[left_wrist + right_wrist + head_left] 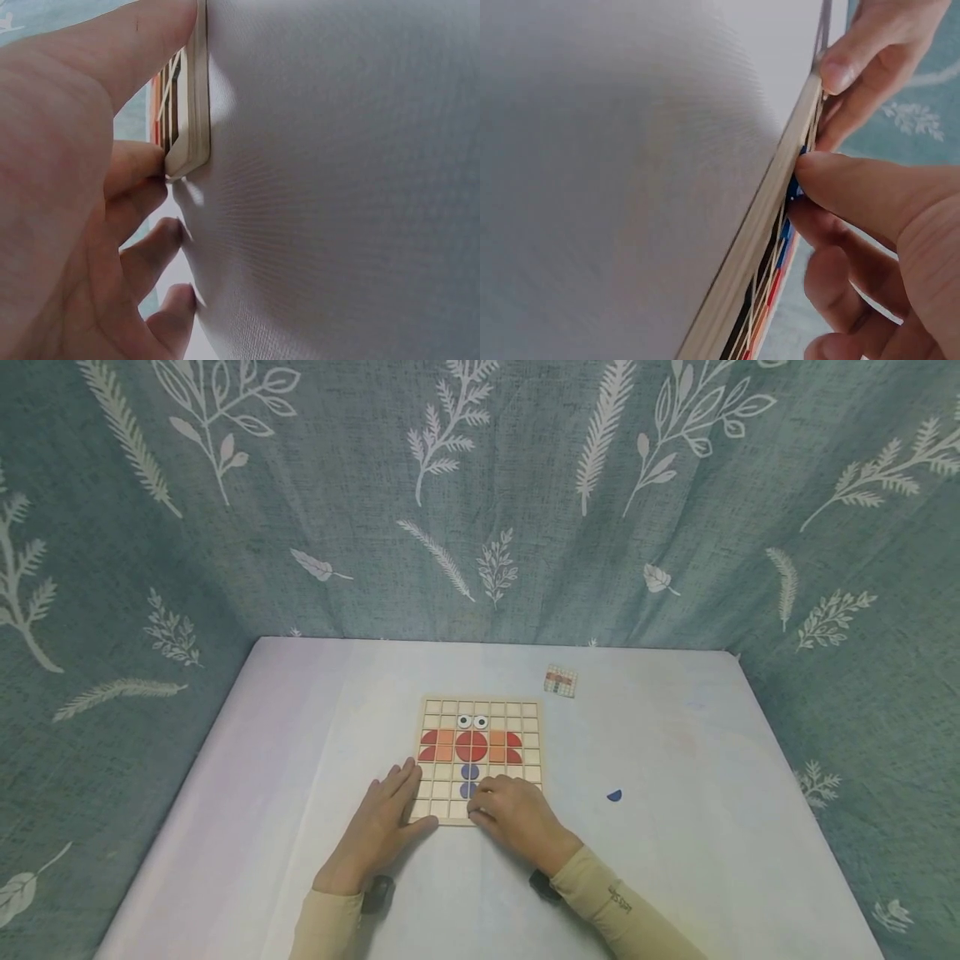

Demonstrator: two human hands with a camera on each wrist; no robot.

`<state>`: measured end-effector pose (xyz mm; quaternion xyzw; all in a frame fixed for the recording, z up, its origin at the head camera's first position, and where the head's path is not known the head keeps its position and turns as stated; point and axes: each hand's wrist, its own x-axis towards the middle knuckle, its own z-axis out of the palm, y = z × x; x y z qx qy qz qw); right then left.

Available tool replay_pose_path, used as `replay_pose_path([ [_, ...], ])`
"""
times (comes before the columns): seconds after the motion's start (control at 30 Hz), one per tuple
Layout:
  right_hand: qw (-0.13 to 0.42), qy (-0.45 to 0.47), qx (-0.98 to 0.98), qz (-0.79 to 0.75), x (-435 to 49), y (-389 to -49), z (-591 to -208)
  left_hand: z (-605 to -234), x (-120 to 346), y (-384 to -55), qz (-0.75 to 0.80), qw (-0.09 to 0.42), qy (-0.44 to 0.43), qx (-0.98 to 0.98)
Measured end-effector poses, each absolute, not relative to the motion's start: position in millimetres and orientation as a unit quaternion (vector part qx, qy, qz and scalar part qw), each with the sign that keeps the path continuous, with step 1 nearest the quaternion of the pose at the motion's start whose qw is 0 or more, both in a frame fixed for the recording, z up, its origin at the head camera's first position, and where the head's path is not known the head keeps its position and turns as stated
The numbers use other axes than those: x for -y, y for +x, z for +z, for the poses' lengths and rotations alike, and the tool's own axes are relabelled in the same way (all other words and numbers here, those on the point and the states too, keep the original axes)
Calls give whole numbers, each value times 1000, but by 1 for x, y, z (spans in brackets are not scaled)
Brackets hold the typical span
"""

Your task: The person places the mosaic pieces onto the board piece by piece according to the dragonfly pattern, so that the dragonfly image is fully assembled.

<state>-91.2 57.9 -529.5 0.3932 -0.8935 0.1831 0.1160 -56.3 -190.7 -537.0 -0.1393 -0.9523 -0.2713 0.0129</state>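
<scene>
A wooden grid board [530,725] lies on the white table with colored pieces set in its squares: two eye pieces [472,722], a red circle [471,746], orange squares [444,745], red quarter pieces and blue pieces [469,772]. My left hand [381,822] steadies the board's near left corner, thumb at the front edge and extended fingers along the left side. Low on the grid, my right hand [521,818] pinches a small blue piece [793,186] between thumb and index finger, at the board's surface. Its fingers partly hide that piece and the squares beneath.
One loose blue half-circle piece [615,795] lies on the table right of the board. Beyond the board's far right corner sits a small printed pattern card [560,681]. A green leaf-patterned curtain [480,502] surrounds the table's back and sides.
</scene>
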Motion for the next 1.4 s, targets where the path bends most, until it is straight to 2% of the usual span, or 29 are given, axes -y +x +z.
replay_pose_path([
  [0.17, 109, 398, 887, 209, -70, -91, -528, -537, 190, -56, -270, 4, -139, 953],
  [0.4, 178, 362, 877, 262, -113, -102, -521, -537, 190, -56, -276, -4, -140, 951],
  [0.67, 193, 327, 886, 265, -166, -105, -521, -537, 190, -56, -275, -3, -137, 952],
  [1.0, 193, 302, 908, 218, -224, -96, -530, -535, 190, -58, -273, -12, -139, 952],
  [1.2, 173, 289, 922, 192, -250, -91, -531, -535, 190, -58, -270, -8, -140, 953],
  [1.4, 142, 267, 936, 183, -257, -90, -531, -535, 190, -58, -269, -11, -136, 953],
])
